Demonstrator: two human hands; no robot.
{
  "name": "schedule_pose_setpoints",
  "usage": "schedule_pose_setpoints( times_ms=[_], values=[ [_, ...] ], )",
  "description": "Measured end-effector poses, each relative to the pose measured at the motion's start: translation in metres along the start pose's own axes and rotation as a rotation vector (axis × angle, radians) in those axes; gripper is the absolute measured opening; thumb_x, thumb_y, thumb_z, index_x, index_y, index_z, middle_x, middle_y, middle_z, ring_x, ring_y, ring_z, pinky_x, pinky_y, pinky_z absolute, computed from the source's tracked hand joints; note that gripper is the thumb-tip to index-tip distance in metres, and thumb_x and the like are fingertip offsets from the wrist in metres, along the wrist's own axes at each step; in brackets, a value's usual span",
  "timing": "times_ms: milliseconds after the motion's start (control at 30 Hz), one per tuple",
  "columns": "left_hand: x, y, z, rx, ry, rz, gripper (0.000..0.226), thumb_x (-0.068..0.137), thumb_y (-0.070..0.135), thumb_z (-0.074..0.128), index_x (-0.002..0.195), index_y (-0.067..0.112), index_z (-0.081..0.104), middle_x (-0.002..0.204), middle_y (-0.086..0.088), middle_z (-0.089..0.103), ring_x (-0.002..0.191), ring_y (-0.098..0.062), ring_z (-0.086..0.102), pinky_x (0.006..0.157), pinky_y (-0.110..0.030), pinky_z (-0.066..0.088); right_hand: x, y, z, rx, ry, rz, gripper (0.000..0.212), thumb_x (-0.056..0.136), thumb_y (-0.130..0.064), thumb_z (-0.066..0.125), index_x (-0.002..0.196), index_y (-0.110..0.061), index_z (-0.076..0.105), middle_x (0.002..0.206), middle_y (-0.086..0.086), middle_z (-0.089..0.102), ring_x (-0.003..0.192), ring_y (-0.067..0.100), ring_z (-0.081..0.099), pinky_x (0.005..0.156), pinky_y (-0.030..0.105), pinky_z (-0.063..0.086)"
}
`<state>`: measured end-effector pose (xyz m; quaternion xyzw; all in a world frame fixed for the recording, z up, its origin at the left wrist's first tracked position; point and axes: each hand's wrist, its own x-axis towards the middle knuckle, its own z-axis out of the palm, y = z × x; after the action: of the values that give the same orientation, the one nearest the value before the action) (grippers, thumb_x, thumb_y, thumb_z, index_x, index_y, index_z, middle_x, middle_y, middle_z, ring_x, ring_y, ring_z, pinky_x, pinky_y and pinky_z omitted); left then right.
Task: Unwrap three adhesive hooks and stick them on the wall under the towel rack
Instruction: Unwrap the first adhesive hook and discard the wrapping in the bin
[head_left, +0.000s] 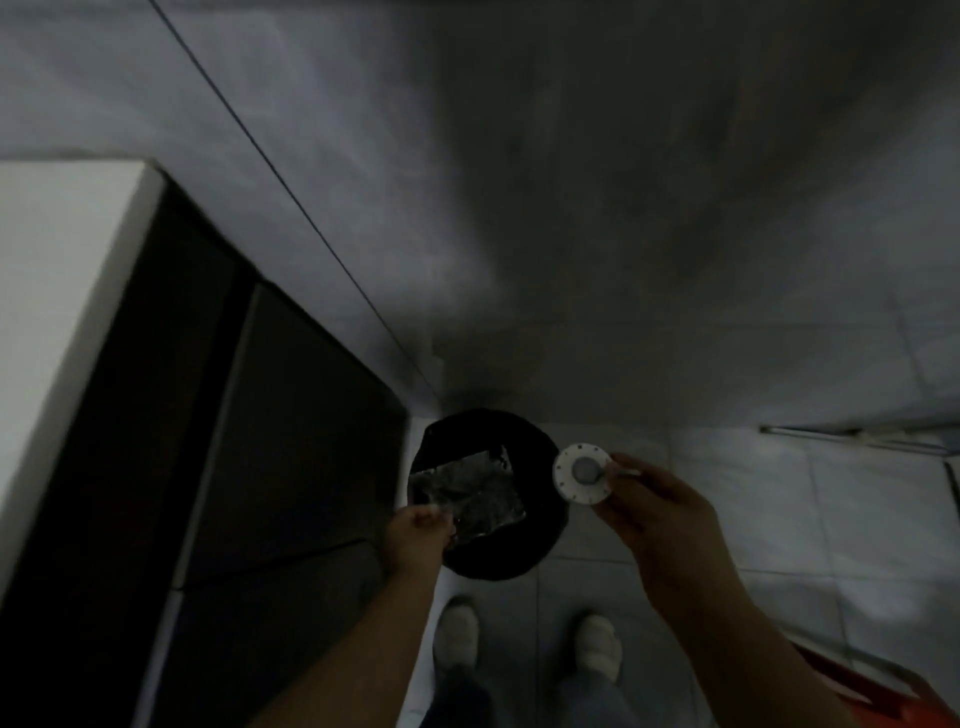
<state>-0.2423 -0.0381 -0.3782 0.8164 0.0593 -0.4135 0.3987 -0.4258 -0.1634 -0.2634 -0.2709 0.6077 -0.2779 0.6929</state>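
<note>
Holding one unwrapped hook (582, 473) in your right hand (657, 512); left hand (418, 535) fingers are pinching empty wrapper (467, 493) over bin (485, 493), lower centre. Nothing visibly stuck.

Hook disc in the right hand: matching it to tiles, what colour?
White hook disc with a grey centre, head view.

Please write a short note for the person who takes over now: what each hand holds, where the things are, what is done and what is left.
Left hand: holds the empty clear wrapper over the black bin on the floor.
Right hand: holds one unwrapped round white hook, beside the bin.
Done: this hook is out of its wrapper.
Left: drop the wrapper, stick this hook on the wall. The towel rack, other hooks and any hooks already stuck are not in view, so I cannot tell the count.
</note>
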Motion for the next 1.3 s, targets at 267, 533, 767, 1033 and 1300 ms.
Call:
schedule_pose_setpoints(
  times_ms=[267, 533, 767, 1033, 1300],
  values=[
    [0.095, -0.060, 0.039, 0.270, -0.066, -0.013, 0.014, 0.081, 0.002, 0.064, 0.094, 0.004, 0.068, 0.094, -0.022, 0.072, 0.091, -0.040, 0.067, 0.088, -0.049, 0.055, 0.051, 0.062, -0.007, -0.027, 0.025, 0.032, 0.018, 0.084, -0.006, 0.063, 0.102, -0.004, 0.067, 0.099, 0.016, 0.072, 0.094, 0.026, 0.069, 0.080, 0.035, 0.054],
    [0.106, -0.064, 0.058, 0.592, -0.168, -0.032, 0.040, 0.082, 0.009, 0.069, 0.120, -0.002, 0.061, 0.125, -0.022, 0.061, 0.121, -0.038, 0.054, 0.103, -0.041, 0.043, 0.066, 0.082, -0.021, -0.049, 0.033, 0.067, 0.011, 0.084, -0.005, 0.061, 0.091, -0.009, 0.069, 0.092, 0.012, 0.074, 0.087, 0.023, 0.070, 0.070, 0.028, 0.053],
    [0.027, -0.048, 0.034, 0.213, -0.195, -0.213, 0.011, 0.083, 0.003, 0.067, 0.085, 0.013, 0.066, 0.092, -0.014, 0.066, 0.089, -0.031, 0.064, 0.094, -0.044, 0.050, 0.032, 0.074, -0.020, -0.045, 0.056, 0.189, 0.014, 0.085, -0.002, 0.060, 0.097, -0.002, 0.067, 0.097, 0.018, 0.071, 0.092, 0.029, 0.067, 0.070, 0.030, 0.052],
    [-0.076, 0.014, 0.018, -0.213, -0.313, -0.334, 0.025, 0.092, 0.024, 0.058, 0.105, 0.004, 0.066, 0.104, -0.021, 0.070, 0.101, -0.038, 0.066, 0.093, -0.046, 0.050, -0.001, 0.063, 0.008, -0.208, -0.030, 0.135, 0.015, 0.080, -0.001, 0.066, 0.083, -0.015, 0.070, 0.078, 0.002, 0.073, 0.076, 0.015, 0.068, 0.060, 0.021, 0.053],
    [-0.117, 0.071, -0.007, -0.509, -0.506, -0.419, 0.046, 0.079, 0.043, 0.063, 0.112, 0.011, 0.070, 0.104, -0.012, 0.076, 0.095, -0.027, 0.073, 0.073, -0.036, 0.058, -0.037, 0.035, 0.037, -0.675, -0.220, -0.434, 0.046, 0.075, -0.011, 0.073, 0.092, -0.051, 0.059, 0.093, -0.024, 0.066, 0.090, -0.010, 0.061, 0.073, 0.003, 0.045]
  ],
)
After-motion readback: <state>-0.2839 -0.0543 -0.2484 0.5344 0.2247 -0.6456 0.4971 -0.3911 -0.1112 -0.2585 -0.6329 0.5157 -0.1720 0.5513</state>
